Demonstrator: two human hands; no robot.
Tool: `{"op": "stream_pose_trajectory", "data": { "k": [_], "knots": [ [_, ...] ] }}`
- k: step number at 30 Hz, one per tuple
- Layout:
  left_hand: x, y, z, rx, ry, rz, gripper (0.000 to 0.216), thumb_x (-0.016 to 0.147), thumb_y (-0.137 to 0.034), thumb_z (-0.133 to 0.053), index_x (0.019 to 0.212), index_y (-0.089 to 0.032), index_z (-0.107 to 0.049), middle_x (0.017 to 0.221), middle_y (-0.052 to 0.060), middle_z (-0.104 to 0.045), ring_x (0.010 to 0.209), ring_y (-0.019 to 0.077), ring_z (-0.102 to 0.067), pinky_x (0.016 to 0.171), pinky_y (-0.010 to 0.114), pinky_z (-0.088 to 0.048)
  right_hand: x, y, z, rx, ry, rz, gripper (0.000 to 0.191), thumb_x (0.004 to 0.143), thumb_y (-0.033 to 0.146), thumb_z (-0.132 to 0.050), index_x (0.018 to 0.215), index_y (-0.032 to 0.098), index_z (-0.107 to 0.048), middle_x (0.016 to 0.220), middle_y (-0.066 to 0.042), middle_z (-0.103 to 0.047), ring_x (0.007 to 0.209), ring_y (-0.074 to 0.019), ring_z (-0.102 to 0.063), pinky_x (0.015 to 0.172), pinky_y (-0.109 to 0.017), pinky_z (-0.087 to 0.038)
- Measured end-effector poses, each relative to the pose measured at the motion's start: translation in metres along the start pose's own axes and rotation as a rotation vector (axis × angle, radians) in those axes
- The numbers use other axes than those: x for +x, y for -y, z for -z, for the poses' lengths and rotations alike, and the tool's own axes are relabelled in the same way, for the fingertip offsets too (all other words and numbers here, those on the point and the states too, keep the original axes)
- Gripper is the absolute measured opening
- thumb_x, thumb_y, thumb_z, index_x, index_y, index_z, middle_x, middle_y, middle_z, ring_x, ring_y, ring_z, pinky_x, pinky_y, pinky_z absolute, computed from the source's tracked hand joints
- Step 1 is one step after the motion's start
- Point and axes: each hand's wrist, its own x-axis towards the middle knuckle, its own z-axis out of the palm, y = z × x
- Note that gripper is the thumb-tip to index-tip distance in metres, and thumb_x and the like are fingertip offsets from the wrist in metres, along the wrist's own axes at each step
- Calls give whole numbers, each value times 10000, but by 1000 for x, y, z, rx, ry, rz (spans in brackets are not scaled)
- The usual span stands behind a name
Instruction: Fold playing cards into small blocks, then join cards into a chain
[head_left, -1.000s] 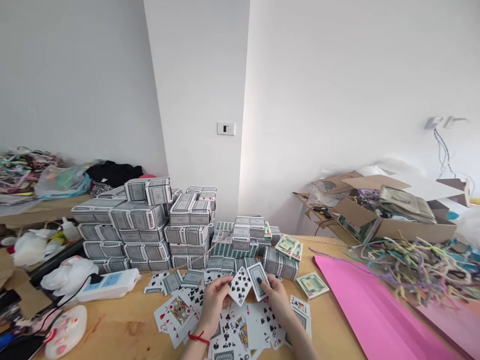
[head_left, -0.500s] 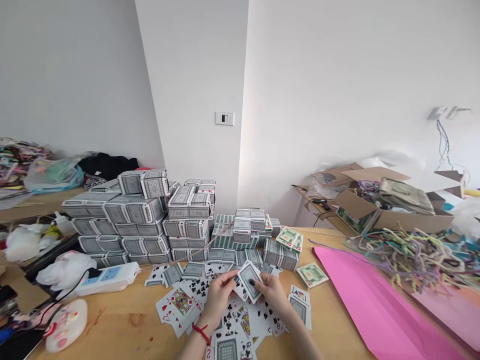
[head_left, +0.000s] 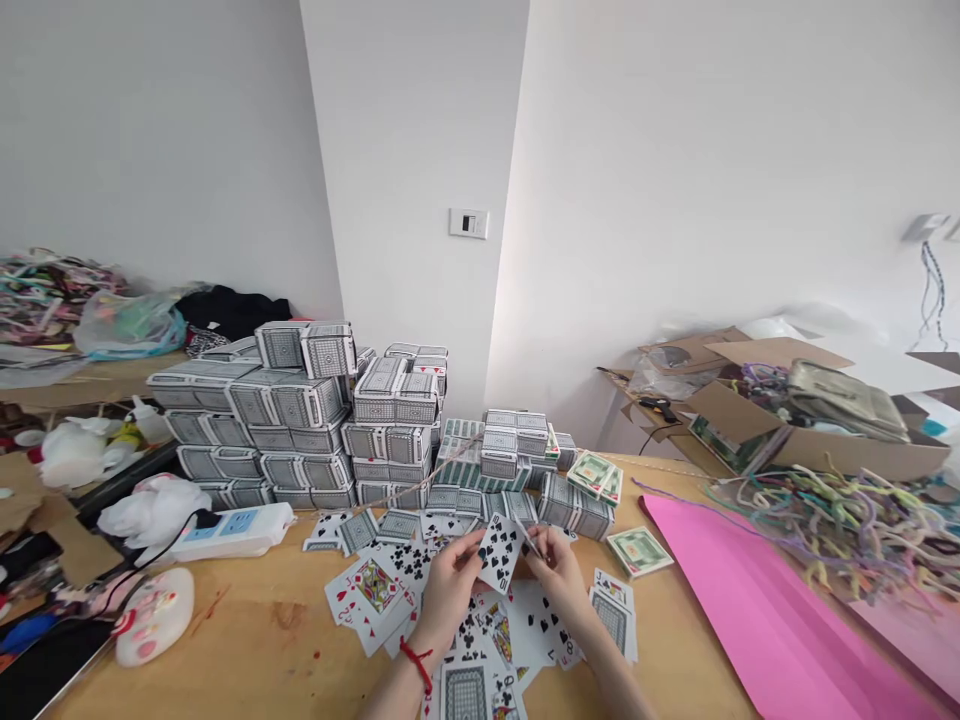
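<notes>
**Between the two hands: two cards**

The left hand [head_left: 448, 592] pinches one spade card [head_left: 500, 551], face up. The right hand [head_left: 560, 578], just beside it, pinches a second card [head_left: 529, 541] seen edge-on. Under both hands, the loose cards [head_left: 373, 592] show "2" and "8".

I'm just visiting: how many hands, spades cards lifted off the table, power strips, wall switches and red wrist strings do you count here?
2 hands: left hand, right hand
1 spades card, lifted, held by the left hand
1 white power strip
1 wall switch
1 red wrist string
Total: 6
</notes>
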Motion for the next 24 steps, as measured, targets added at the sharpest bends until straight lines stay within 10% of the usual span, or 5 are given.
{"op": "stream_pose_trajectory", "data": {
  "k": [12,19,24],
  "knots": [
    [-3,-2,3,89,-19,-80,495,713,-354,-536,1190,-219,-515,860,61,-571,566,126,-524,529,262,-463,-3,-1,-2,66,198,-15,146,735,332,-524,806,205,-521,880,-50,-538,694,-160,-520,590,-258,-417],
    [-11,-12,-5,13,146,-78,486,717,-275,-537,1193,-187,-496,925,78,-601,806,206,-575,649,291,-476,-2,0,-4,262,101,-134,690,640,481,-643,1204,241,-326,875,-68,-600,705,-203,-591,586,-310,-472],
    [-16,-17,-7,181,103,-128,354,723,-333,-533,1041,-191,-595,686,30,-608,554,152,-516,493,231,-390,0,-1,-4,242,150,-157,500,581,442,-712,977,194,-535,709,-29,-595,664,-195,-589,590,-292,-465]
  ]
}}
